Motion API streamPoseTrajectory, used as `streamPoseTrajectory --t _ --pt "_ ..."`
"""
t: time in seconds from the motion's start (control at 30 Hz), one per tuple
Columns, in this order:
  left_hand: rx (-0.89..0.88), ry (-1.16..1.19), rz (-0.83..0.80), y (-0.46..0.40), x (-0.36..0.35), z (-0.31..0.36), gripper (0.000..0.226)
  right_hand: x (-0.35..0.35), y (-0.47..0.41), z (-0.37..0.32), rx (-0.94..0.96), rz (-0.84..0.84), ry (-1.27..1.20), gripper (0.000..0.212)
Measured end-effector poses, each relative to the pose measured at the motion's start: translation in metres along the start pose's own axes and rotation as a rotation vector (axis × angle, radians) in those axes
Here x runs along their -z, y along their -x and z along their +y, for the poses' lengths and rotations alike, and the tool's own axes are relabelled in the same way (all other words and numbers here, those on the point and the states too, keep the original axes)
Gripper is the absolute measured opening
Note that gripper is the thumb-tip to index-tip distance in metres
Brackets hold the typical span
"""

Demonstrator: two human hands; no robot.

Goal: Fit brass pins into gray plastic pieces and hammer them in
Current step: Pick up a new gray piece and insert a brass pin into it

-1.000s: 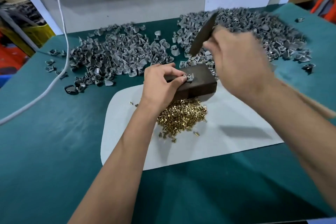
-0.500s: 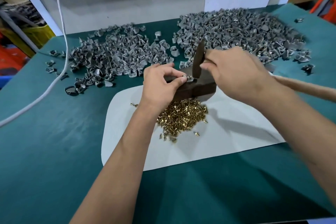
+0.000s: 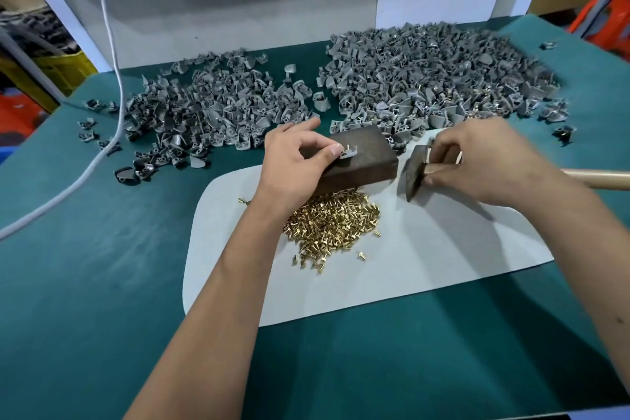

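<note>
While the left hand [image 3: 293, 160] pinches the gray piece [image 3: 348, 153] on the block [image 3: 361, 160], the right hand [image 3: 477, 160], at three o'clock, grips the hammer [image 3: 414, 174], so a skewed blow could hit fingertips [image 3: 335, 149].

Two bare forearms are seen, uncovered by sleeves. No gloves, rings or watch are worn on the left hand [image 3: 293, 160] or right hand [image 3: 484, 160].
</note>
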State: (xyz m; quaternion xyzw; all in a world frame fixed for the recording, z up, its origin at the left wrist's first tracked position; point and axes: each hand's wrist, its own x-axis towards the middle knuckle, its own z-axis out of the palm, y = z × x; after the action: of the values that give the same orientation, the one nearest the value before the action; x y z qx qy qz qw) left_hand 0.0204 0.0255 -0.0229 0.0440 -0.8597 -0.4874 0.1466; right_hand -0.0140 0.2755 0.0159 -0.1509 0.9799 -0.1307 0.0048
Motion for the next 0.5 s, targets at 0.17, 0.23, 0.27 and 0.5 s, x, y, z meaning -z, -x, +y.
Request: streamPoseTrajectory --t 0.17,0.23,0.27,0.5 --pt "-0.025 -0.039 -0.019 0.001 0.001 0.002 0.008 0.002 -0.006 -0.009 0.074 0.039 -0.048 0.015" --pt "-0.035 -0.044 -0.026 0.002 0.002 0.003 0.007 0.000 -0.010 -0.020 0.159 0.097 -0.119 0.010" --pt "-0.043 -0.048 -0.030 0.002 0.002 0.003 0.007 -0.002 -0.011 -0.028 0.214 0.107 -0.146 0.012" --pt "-0.058 -0.026 -0.044 0.004 0.002 0.004 0.007 -0.023 -0.020 -0.056 0.469 0.151 -0.074 0.027"
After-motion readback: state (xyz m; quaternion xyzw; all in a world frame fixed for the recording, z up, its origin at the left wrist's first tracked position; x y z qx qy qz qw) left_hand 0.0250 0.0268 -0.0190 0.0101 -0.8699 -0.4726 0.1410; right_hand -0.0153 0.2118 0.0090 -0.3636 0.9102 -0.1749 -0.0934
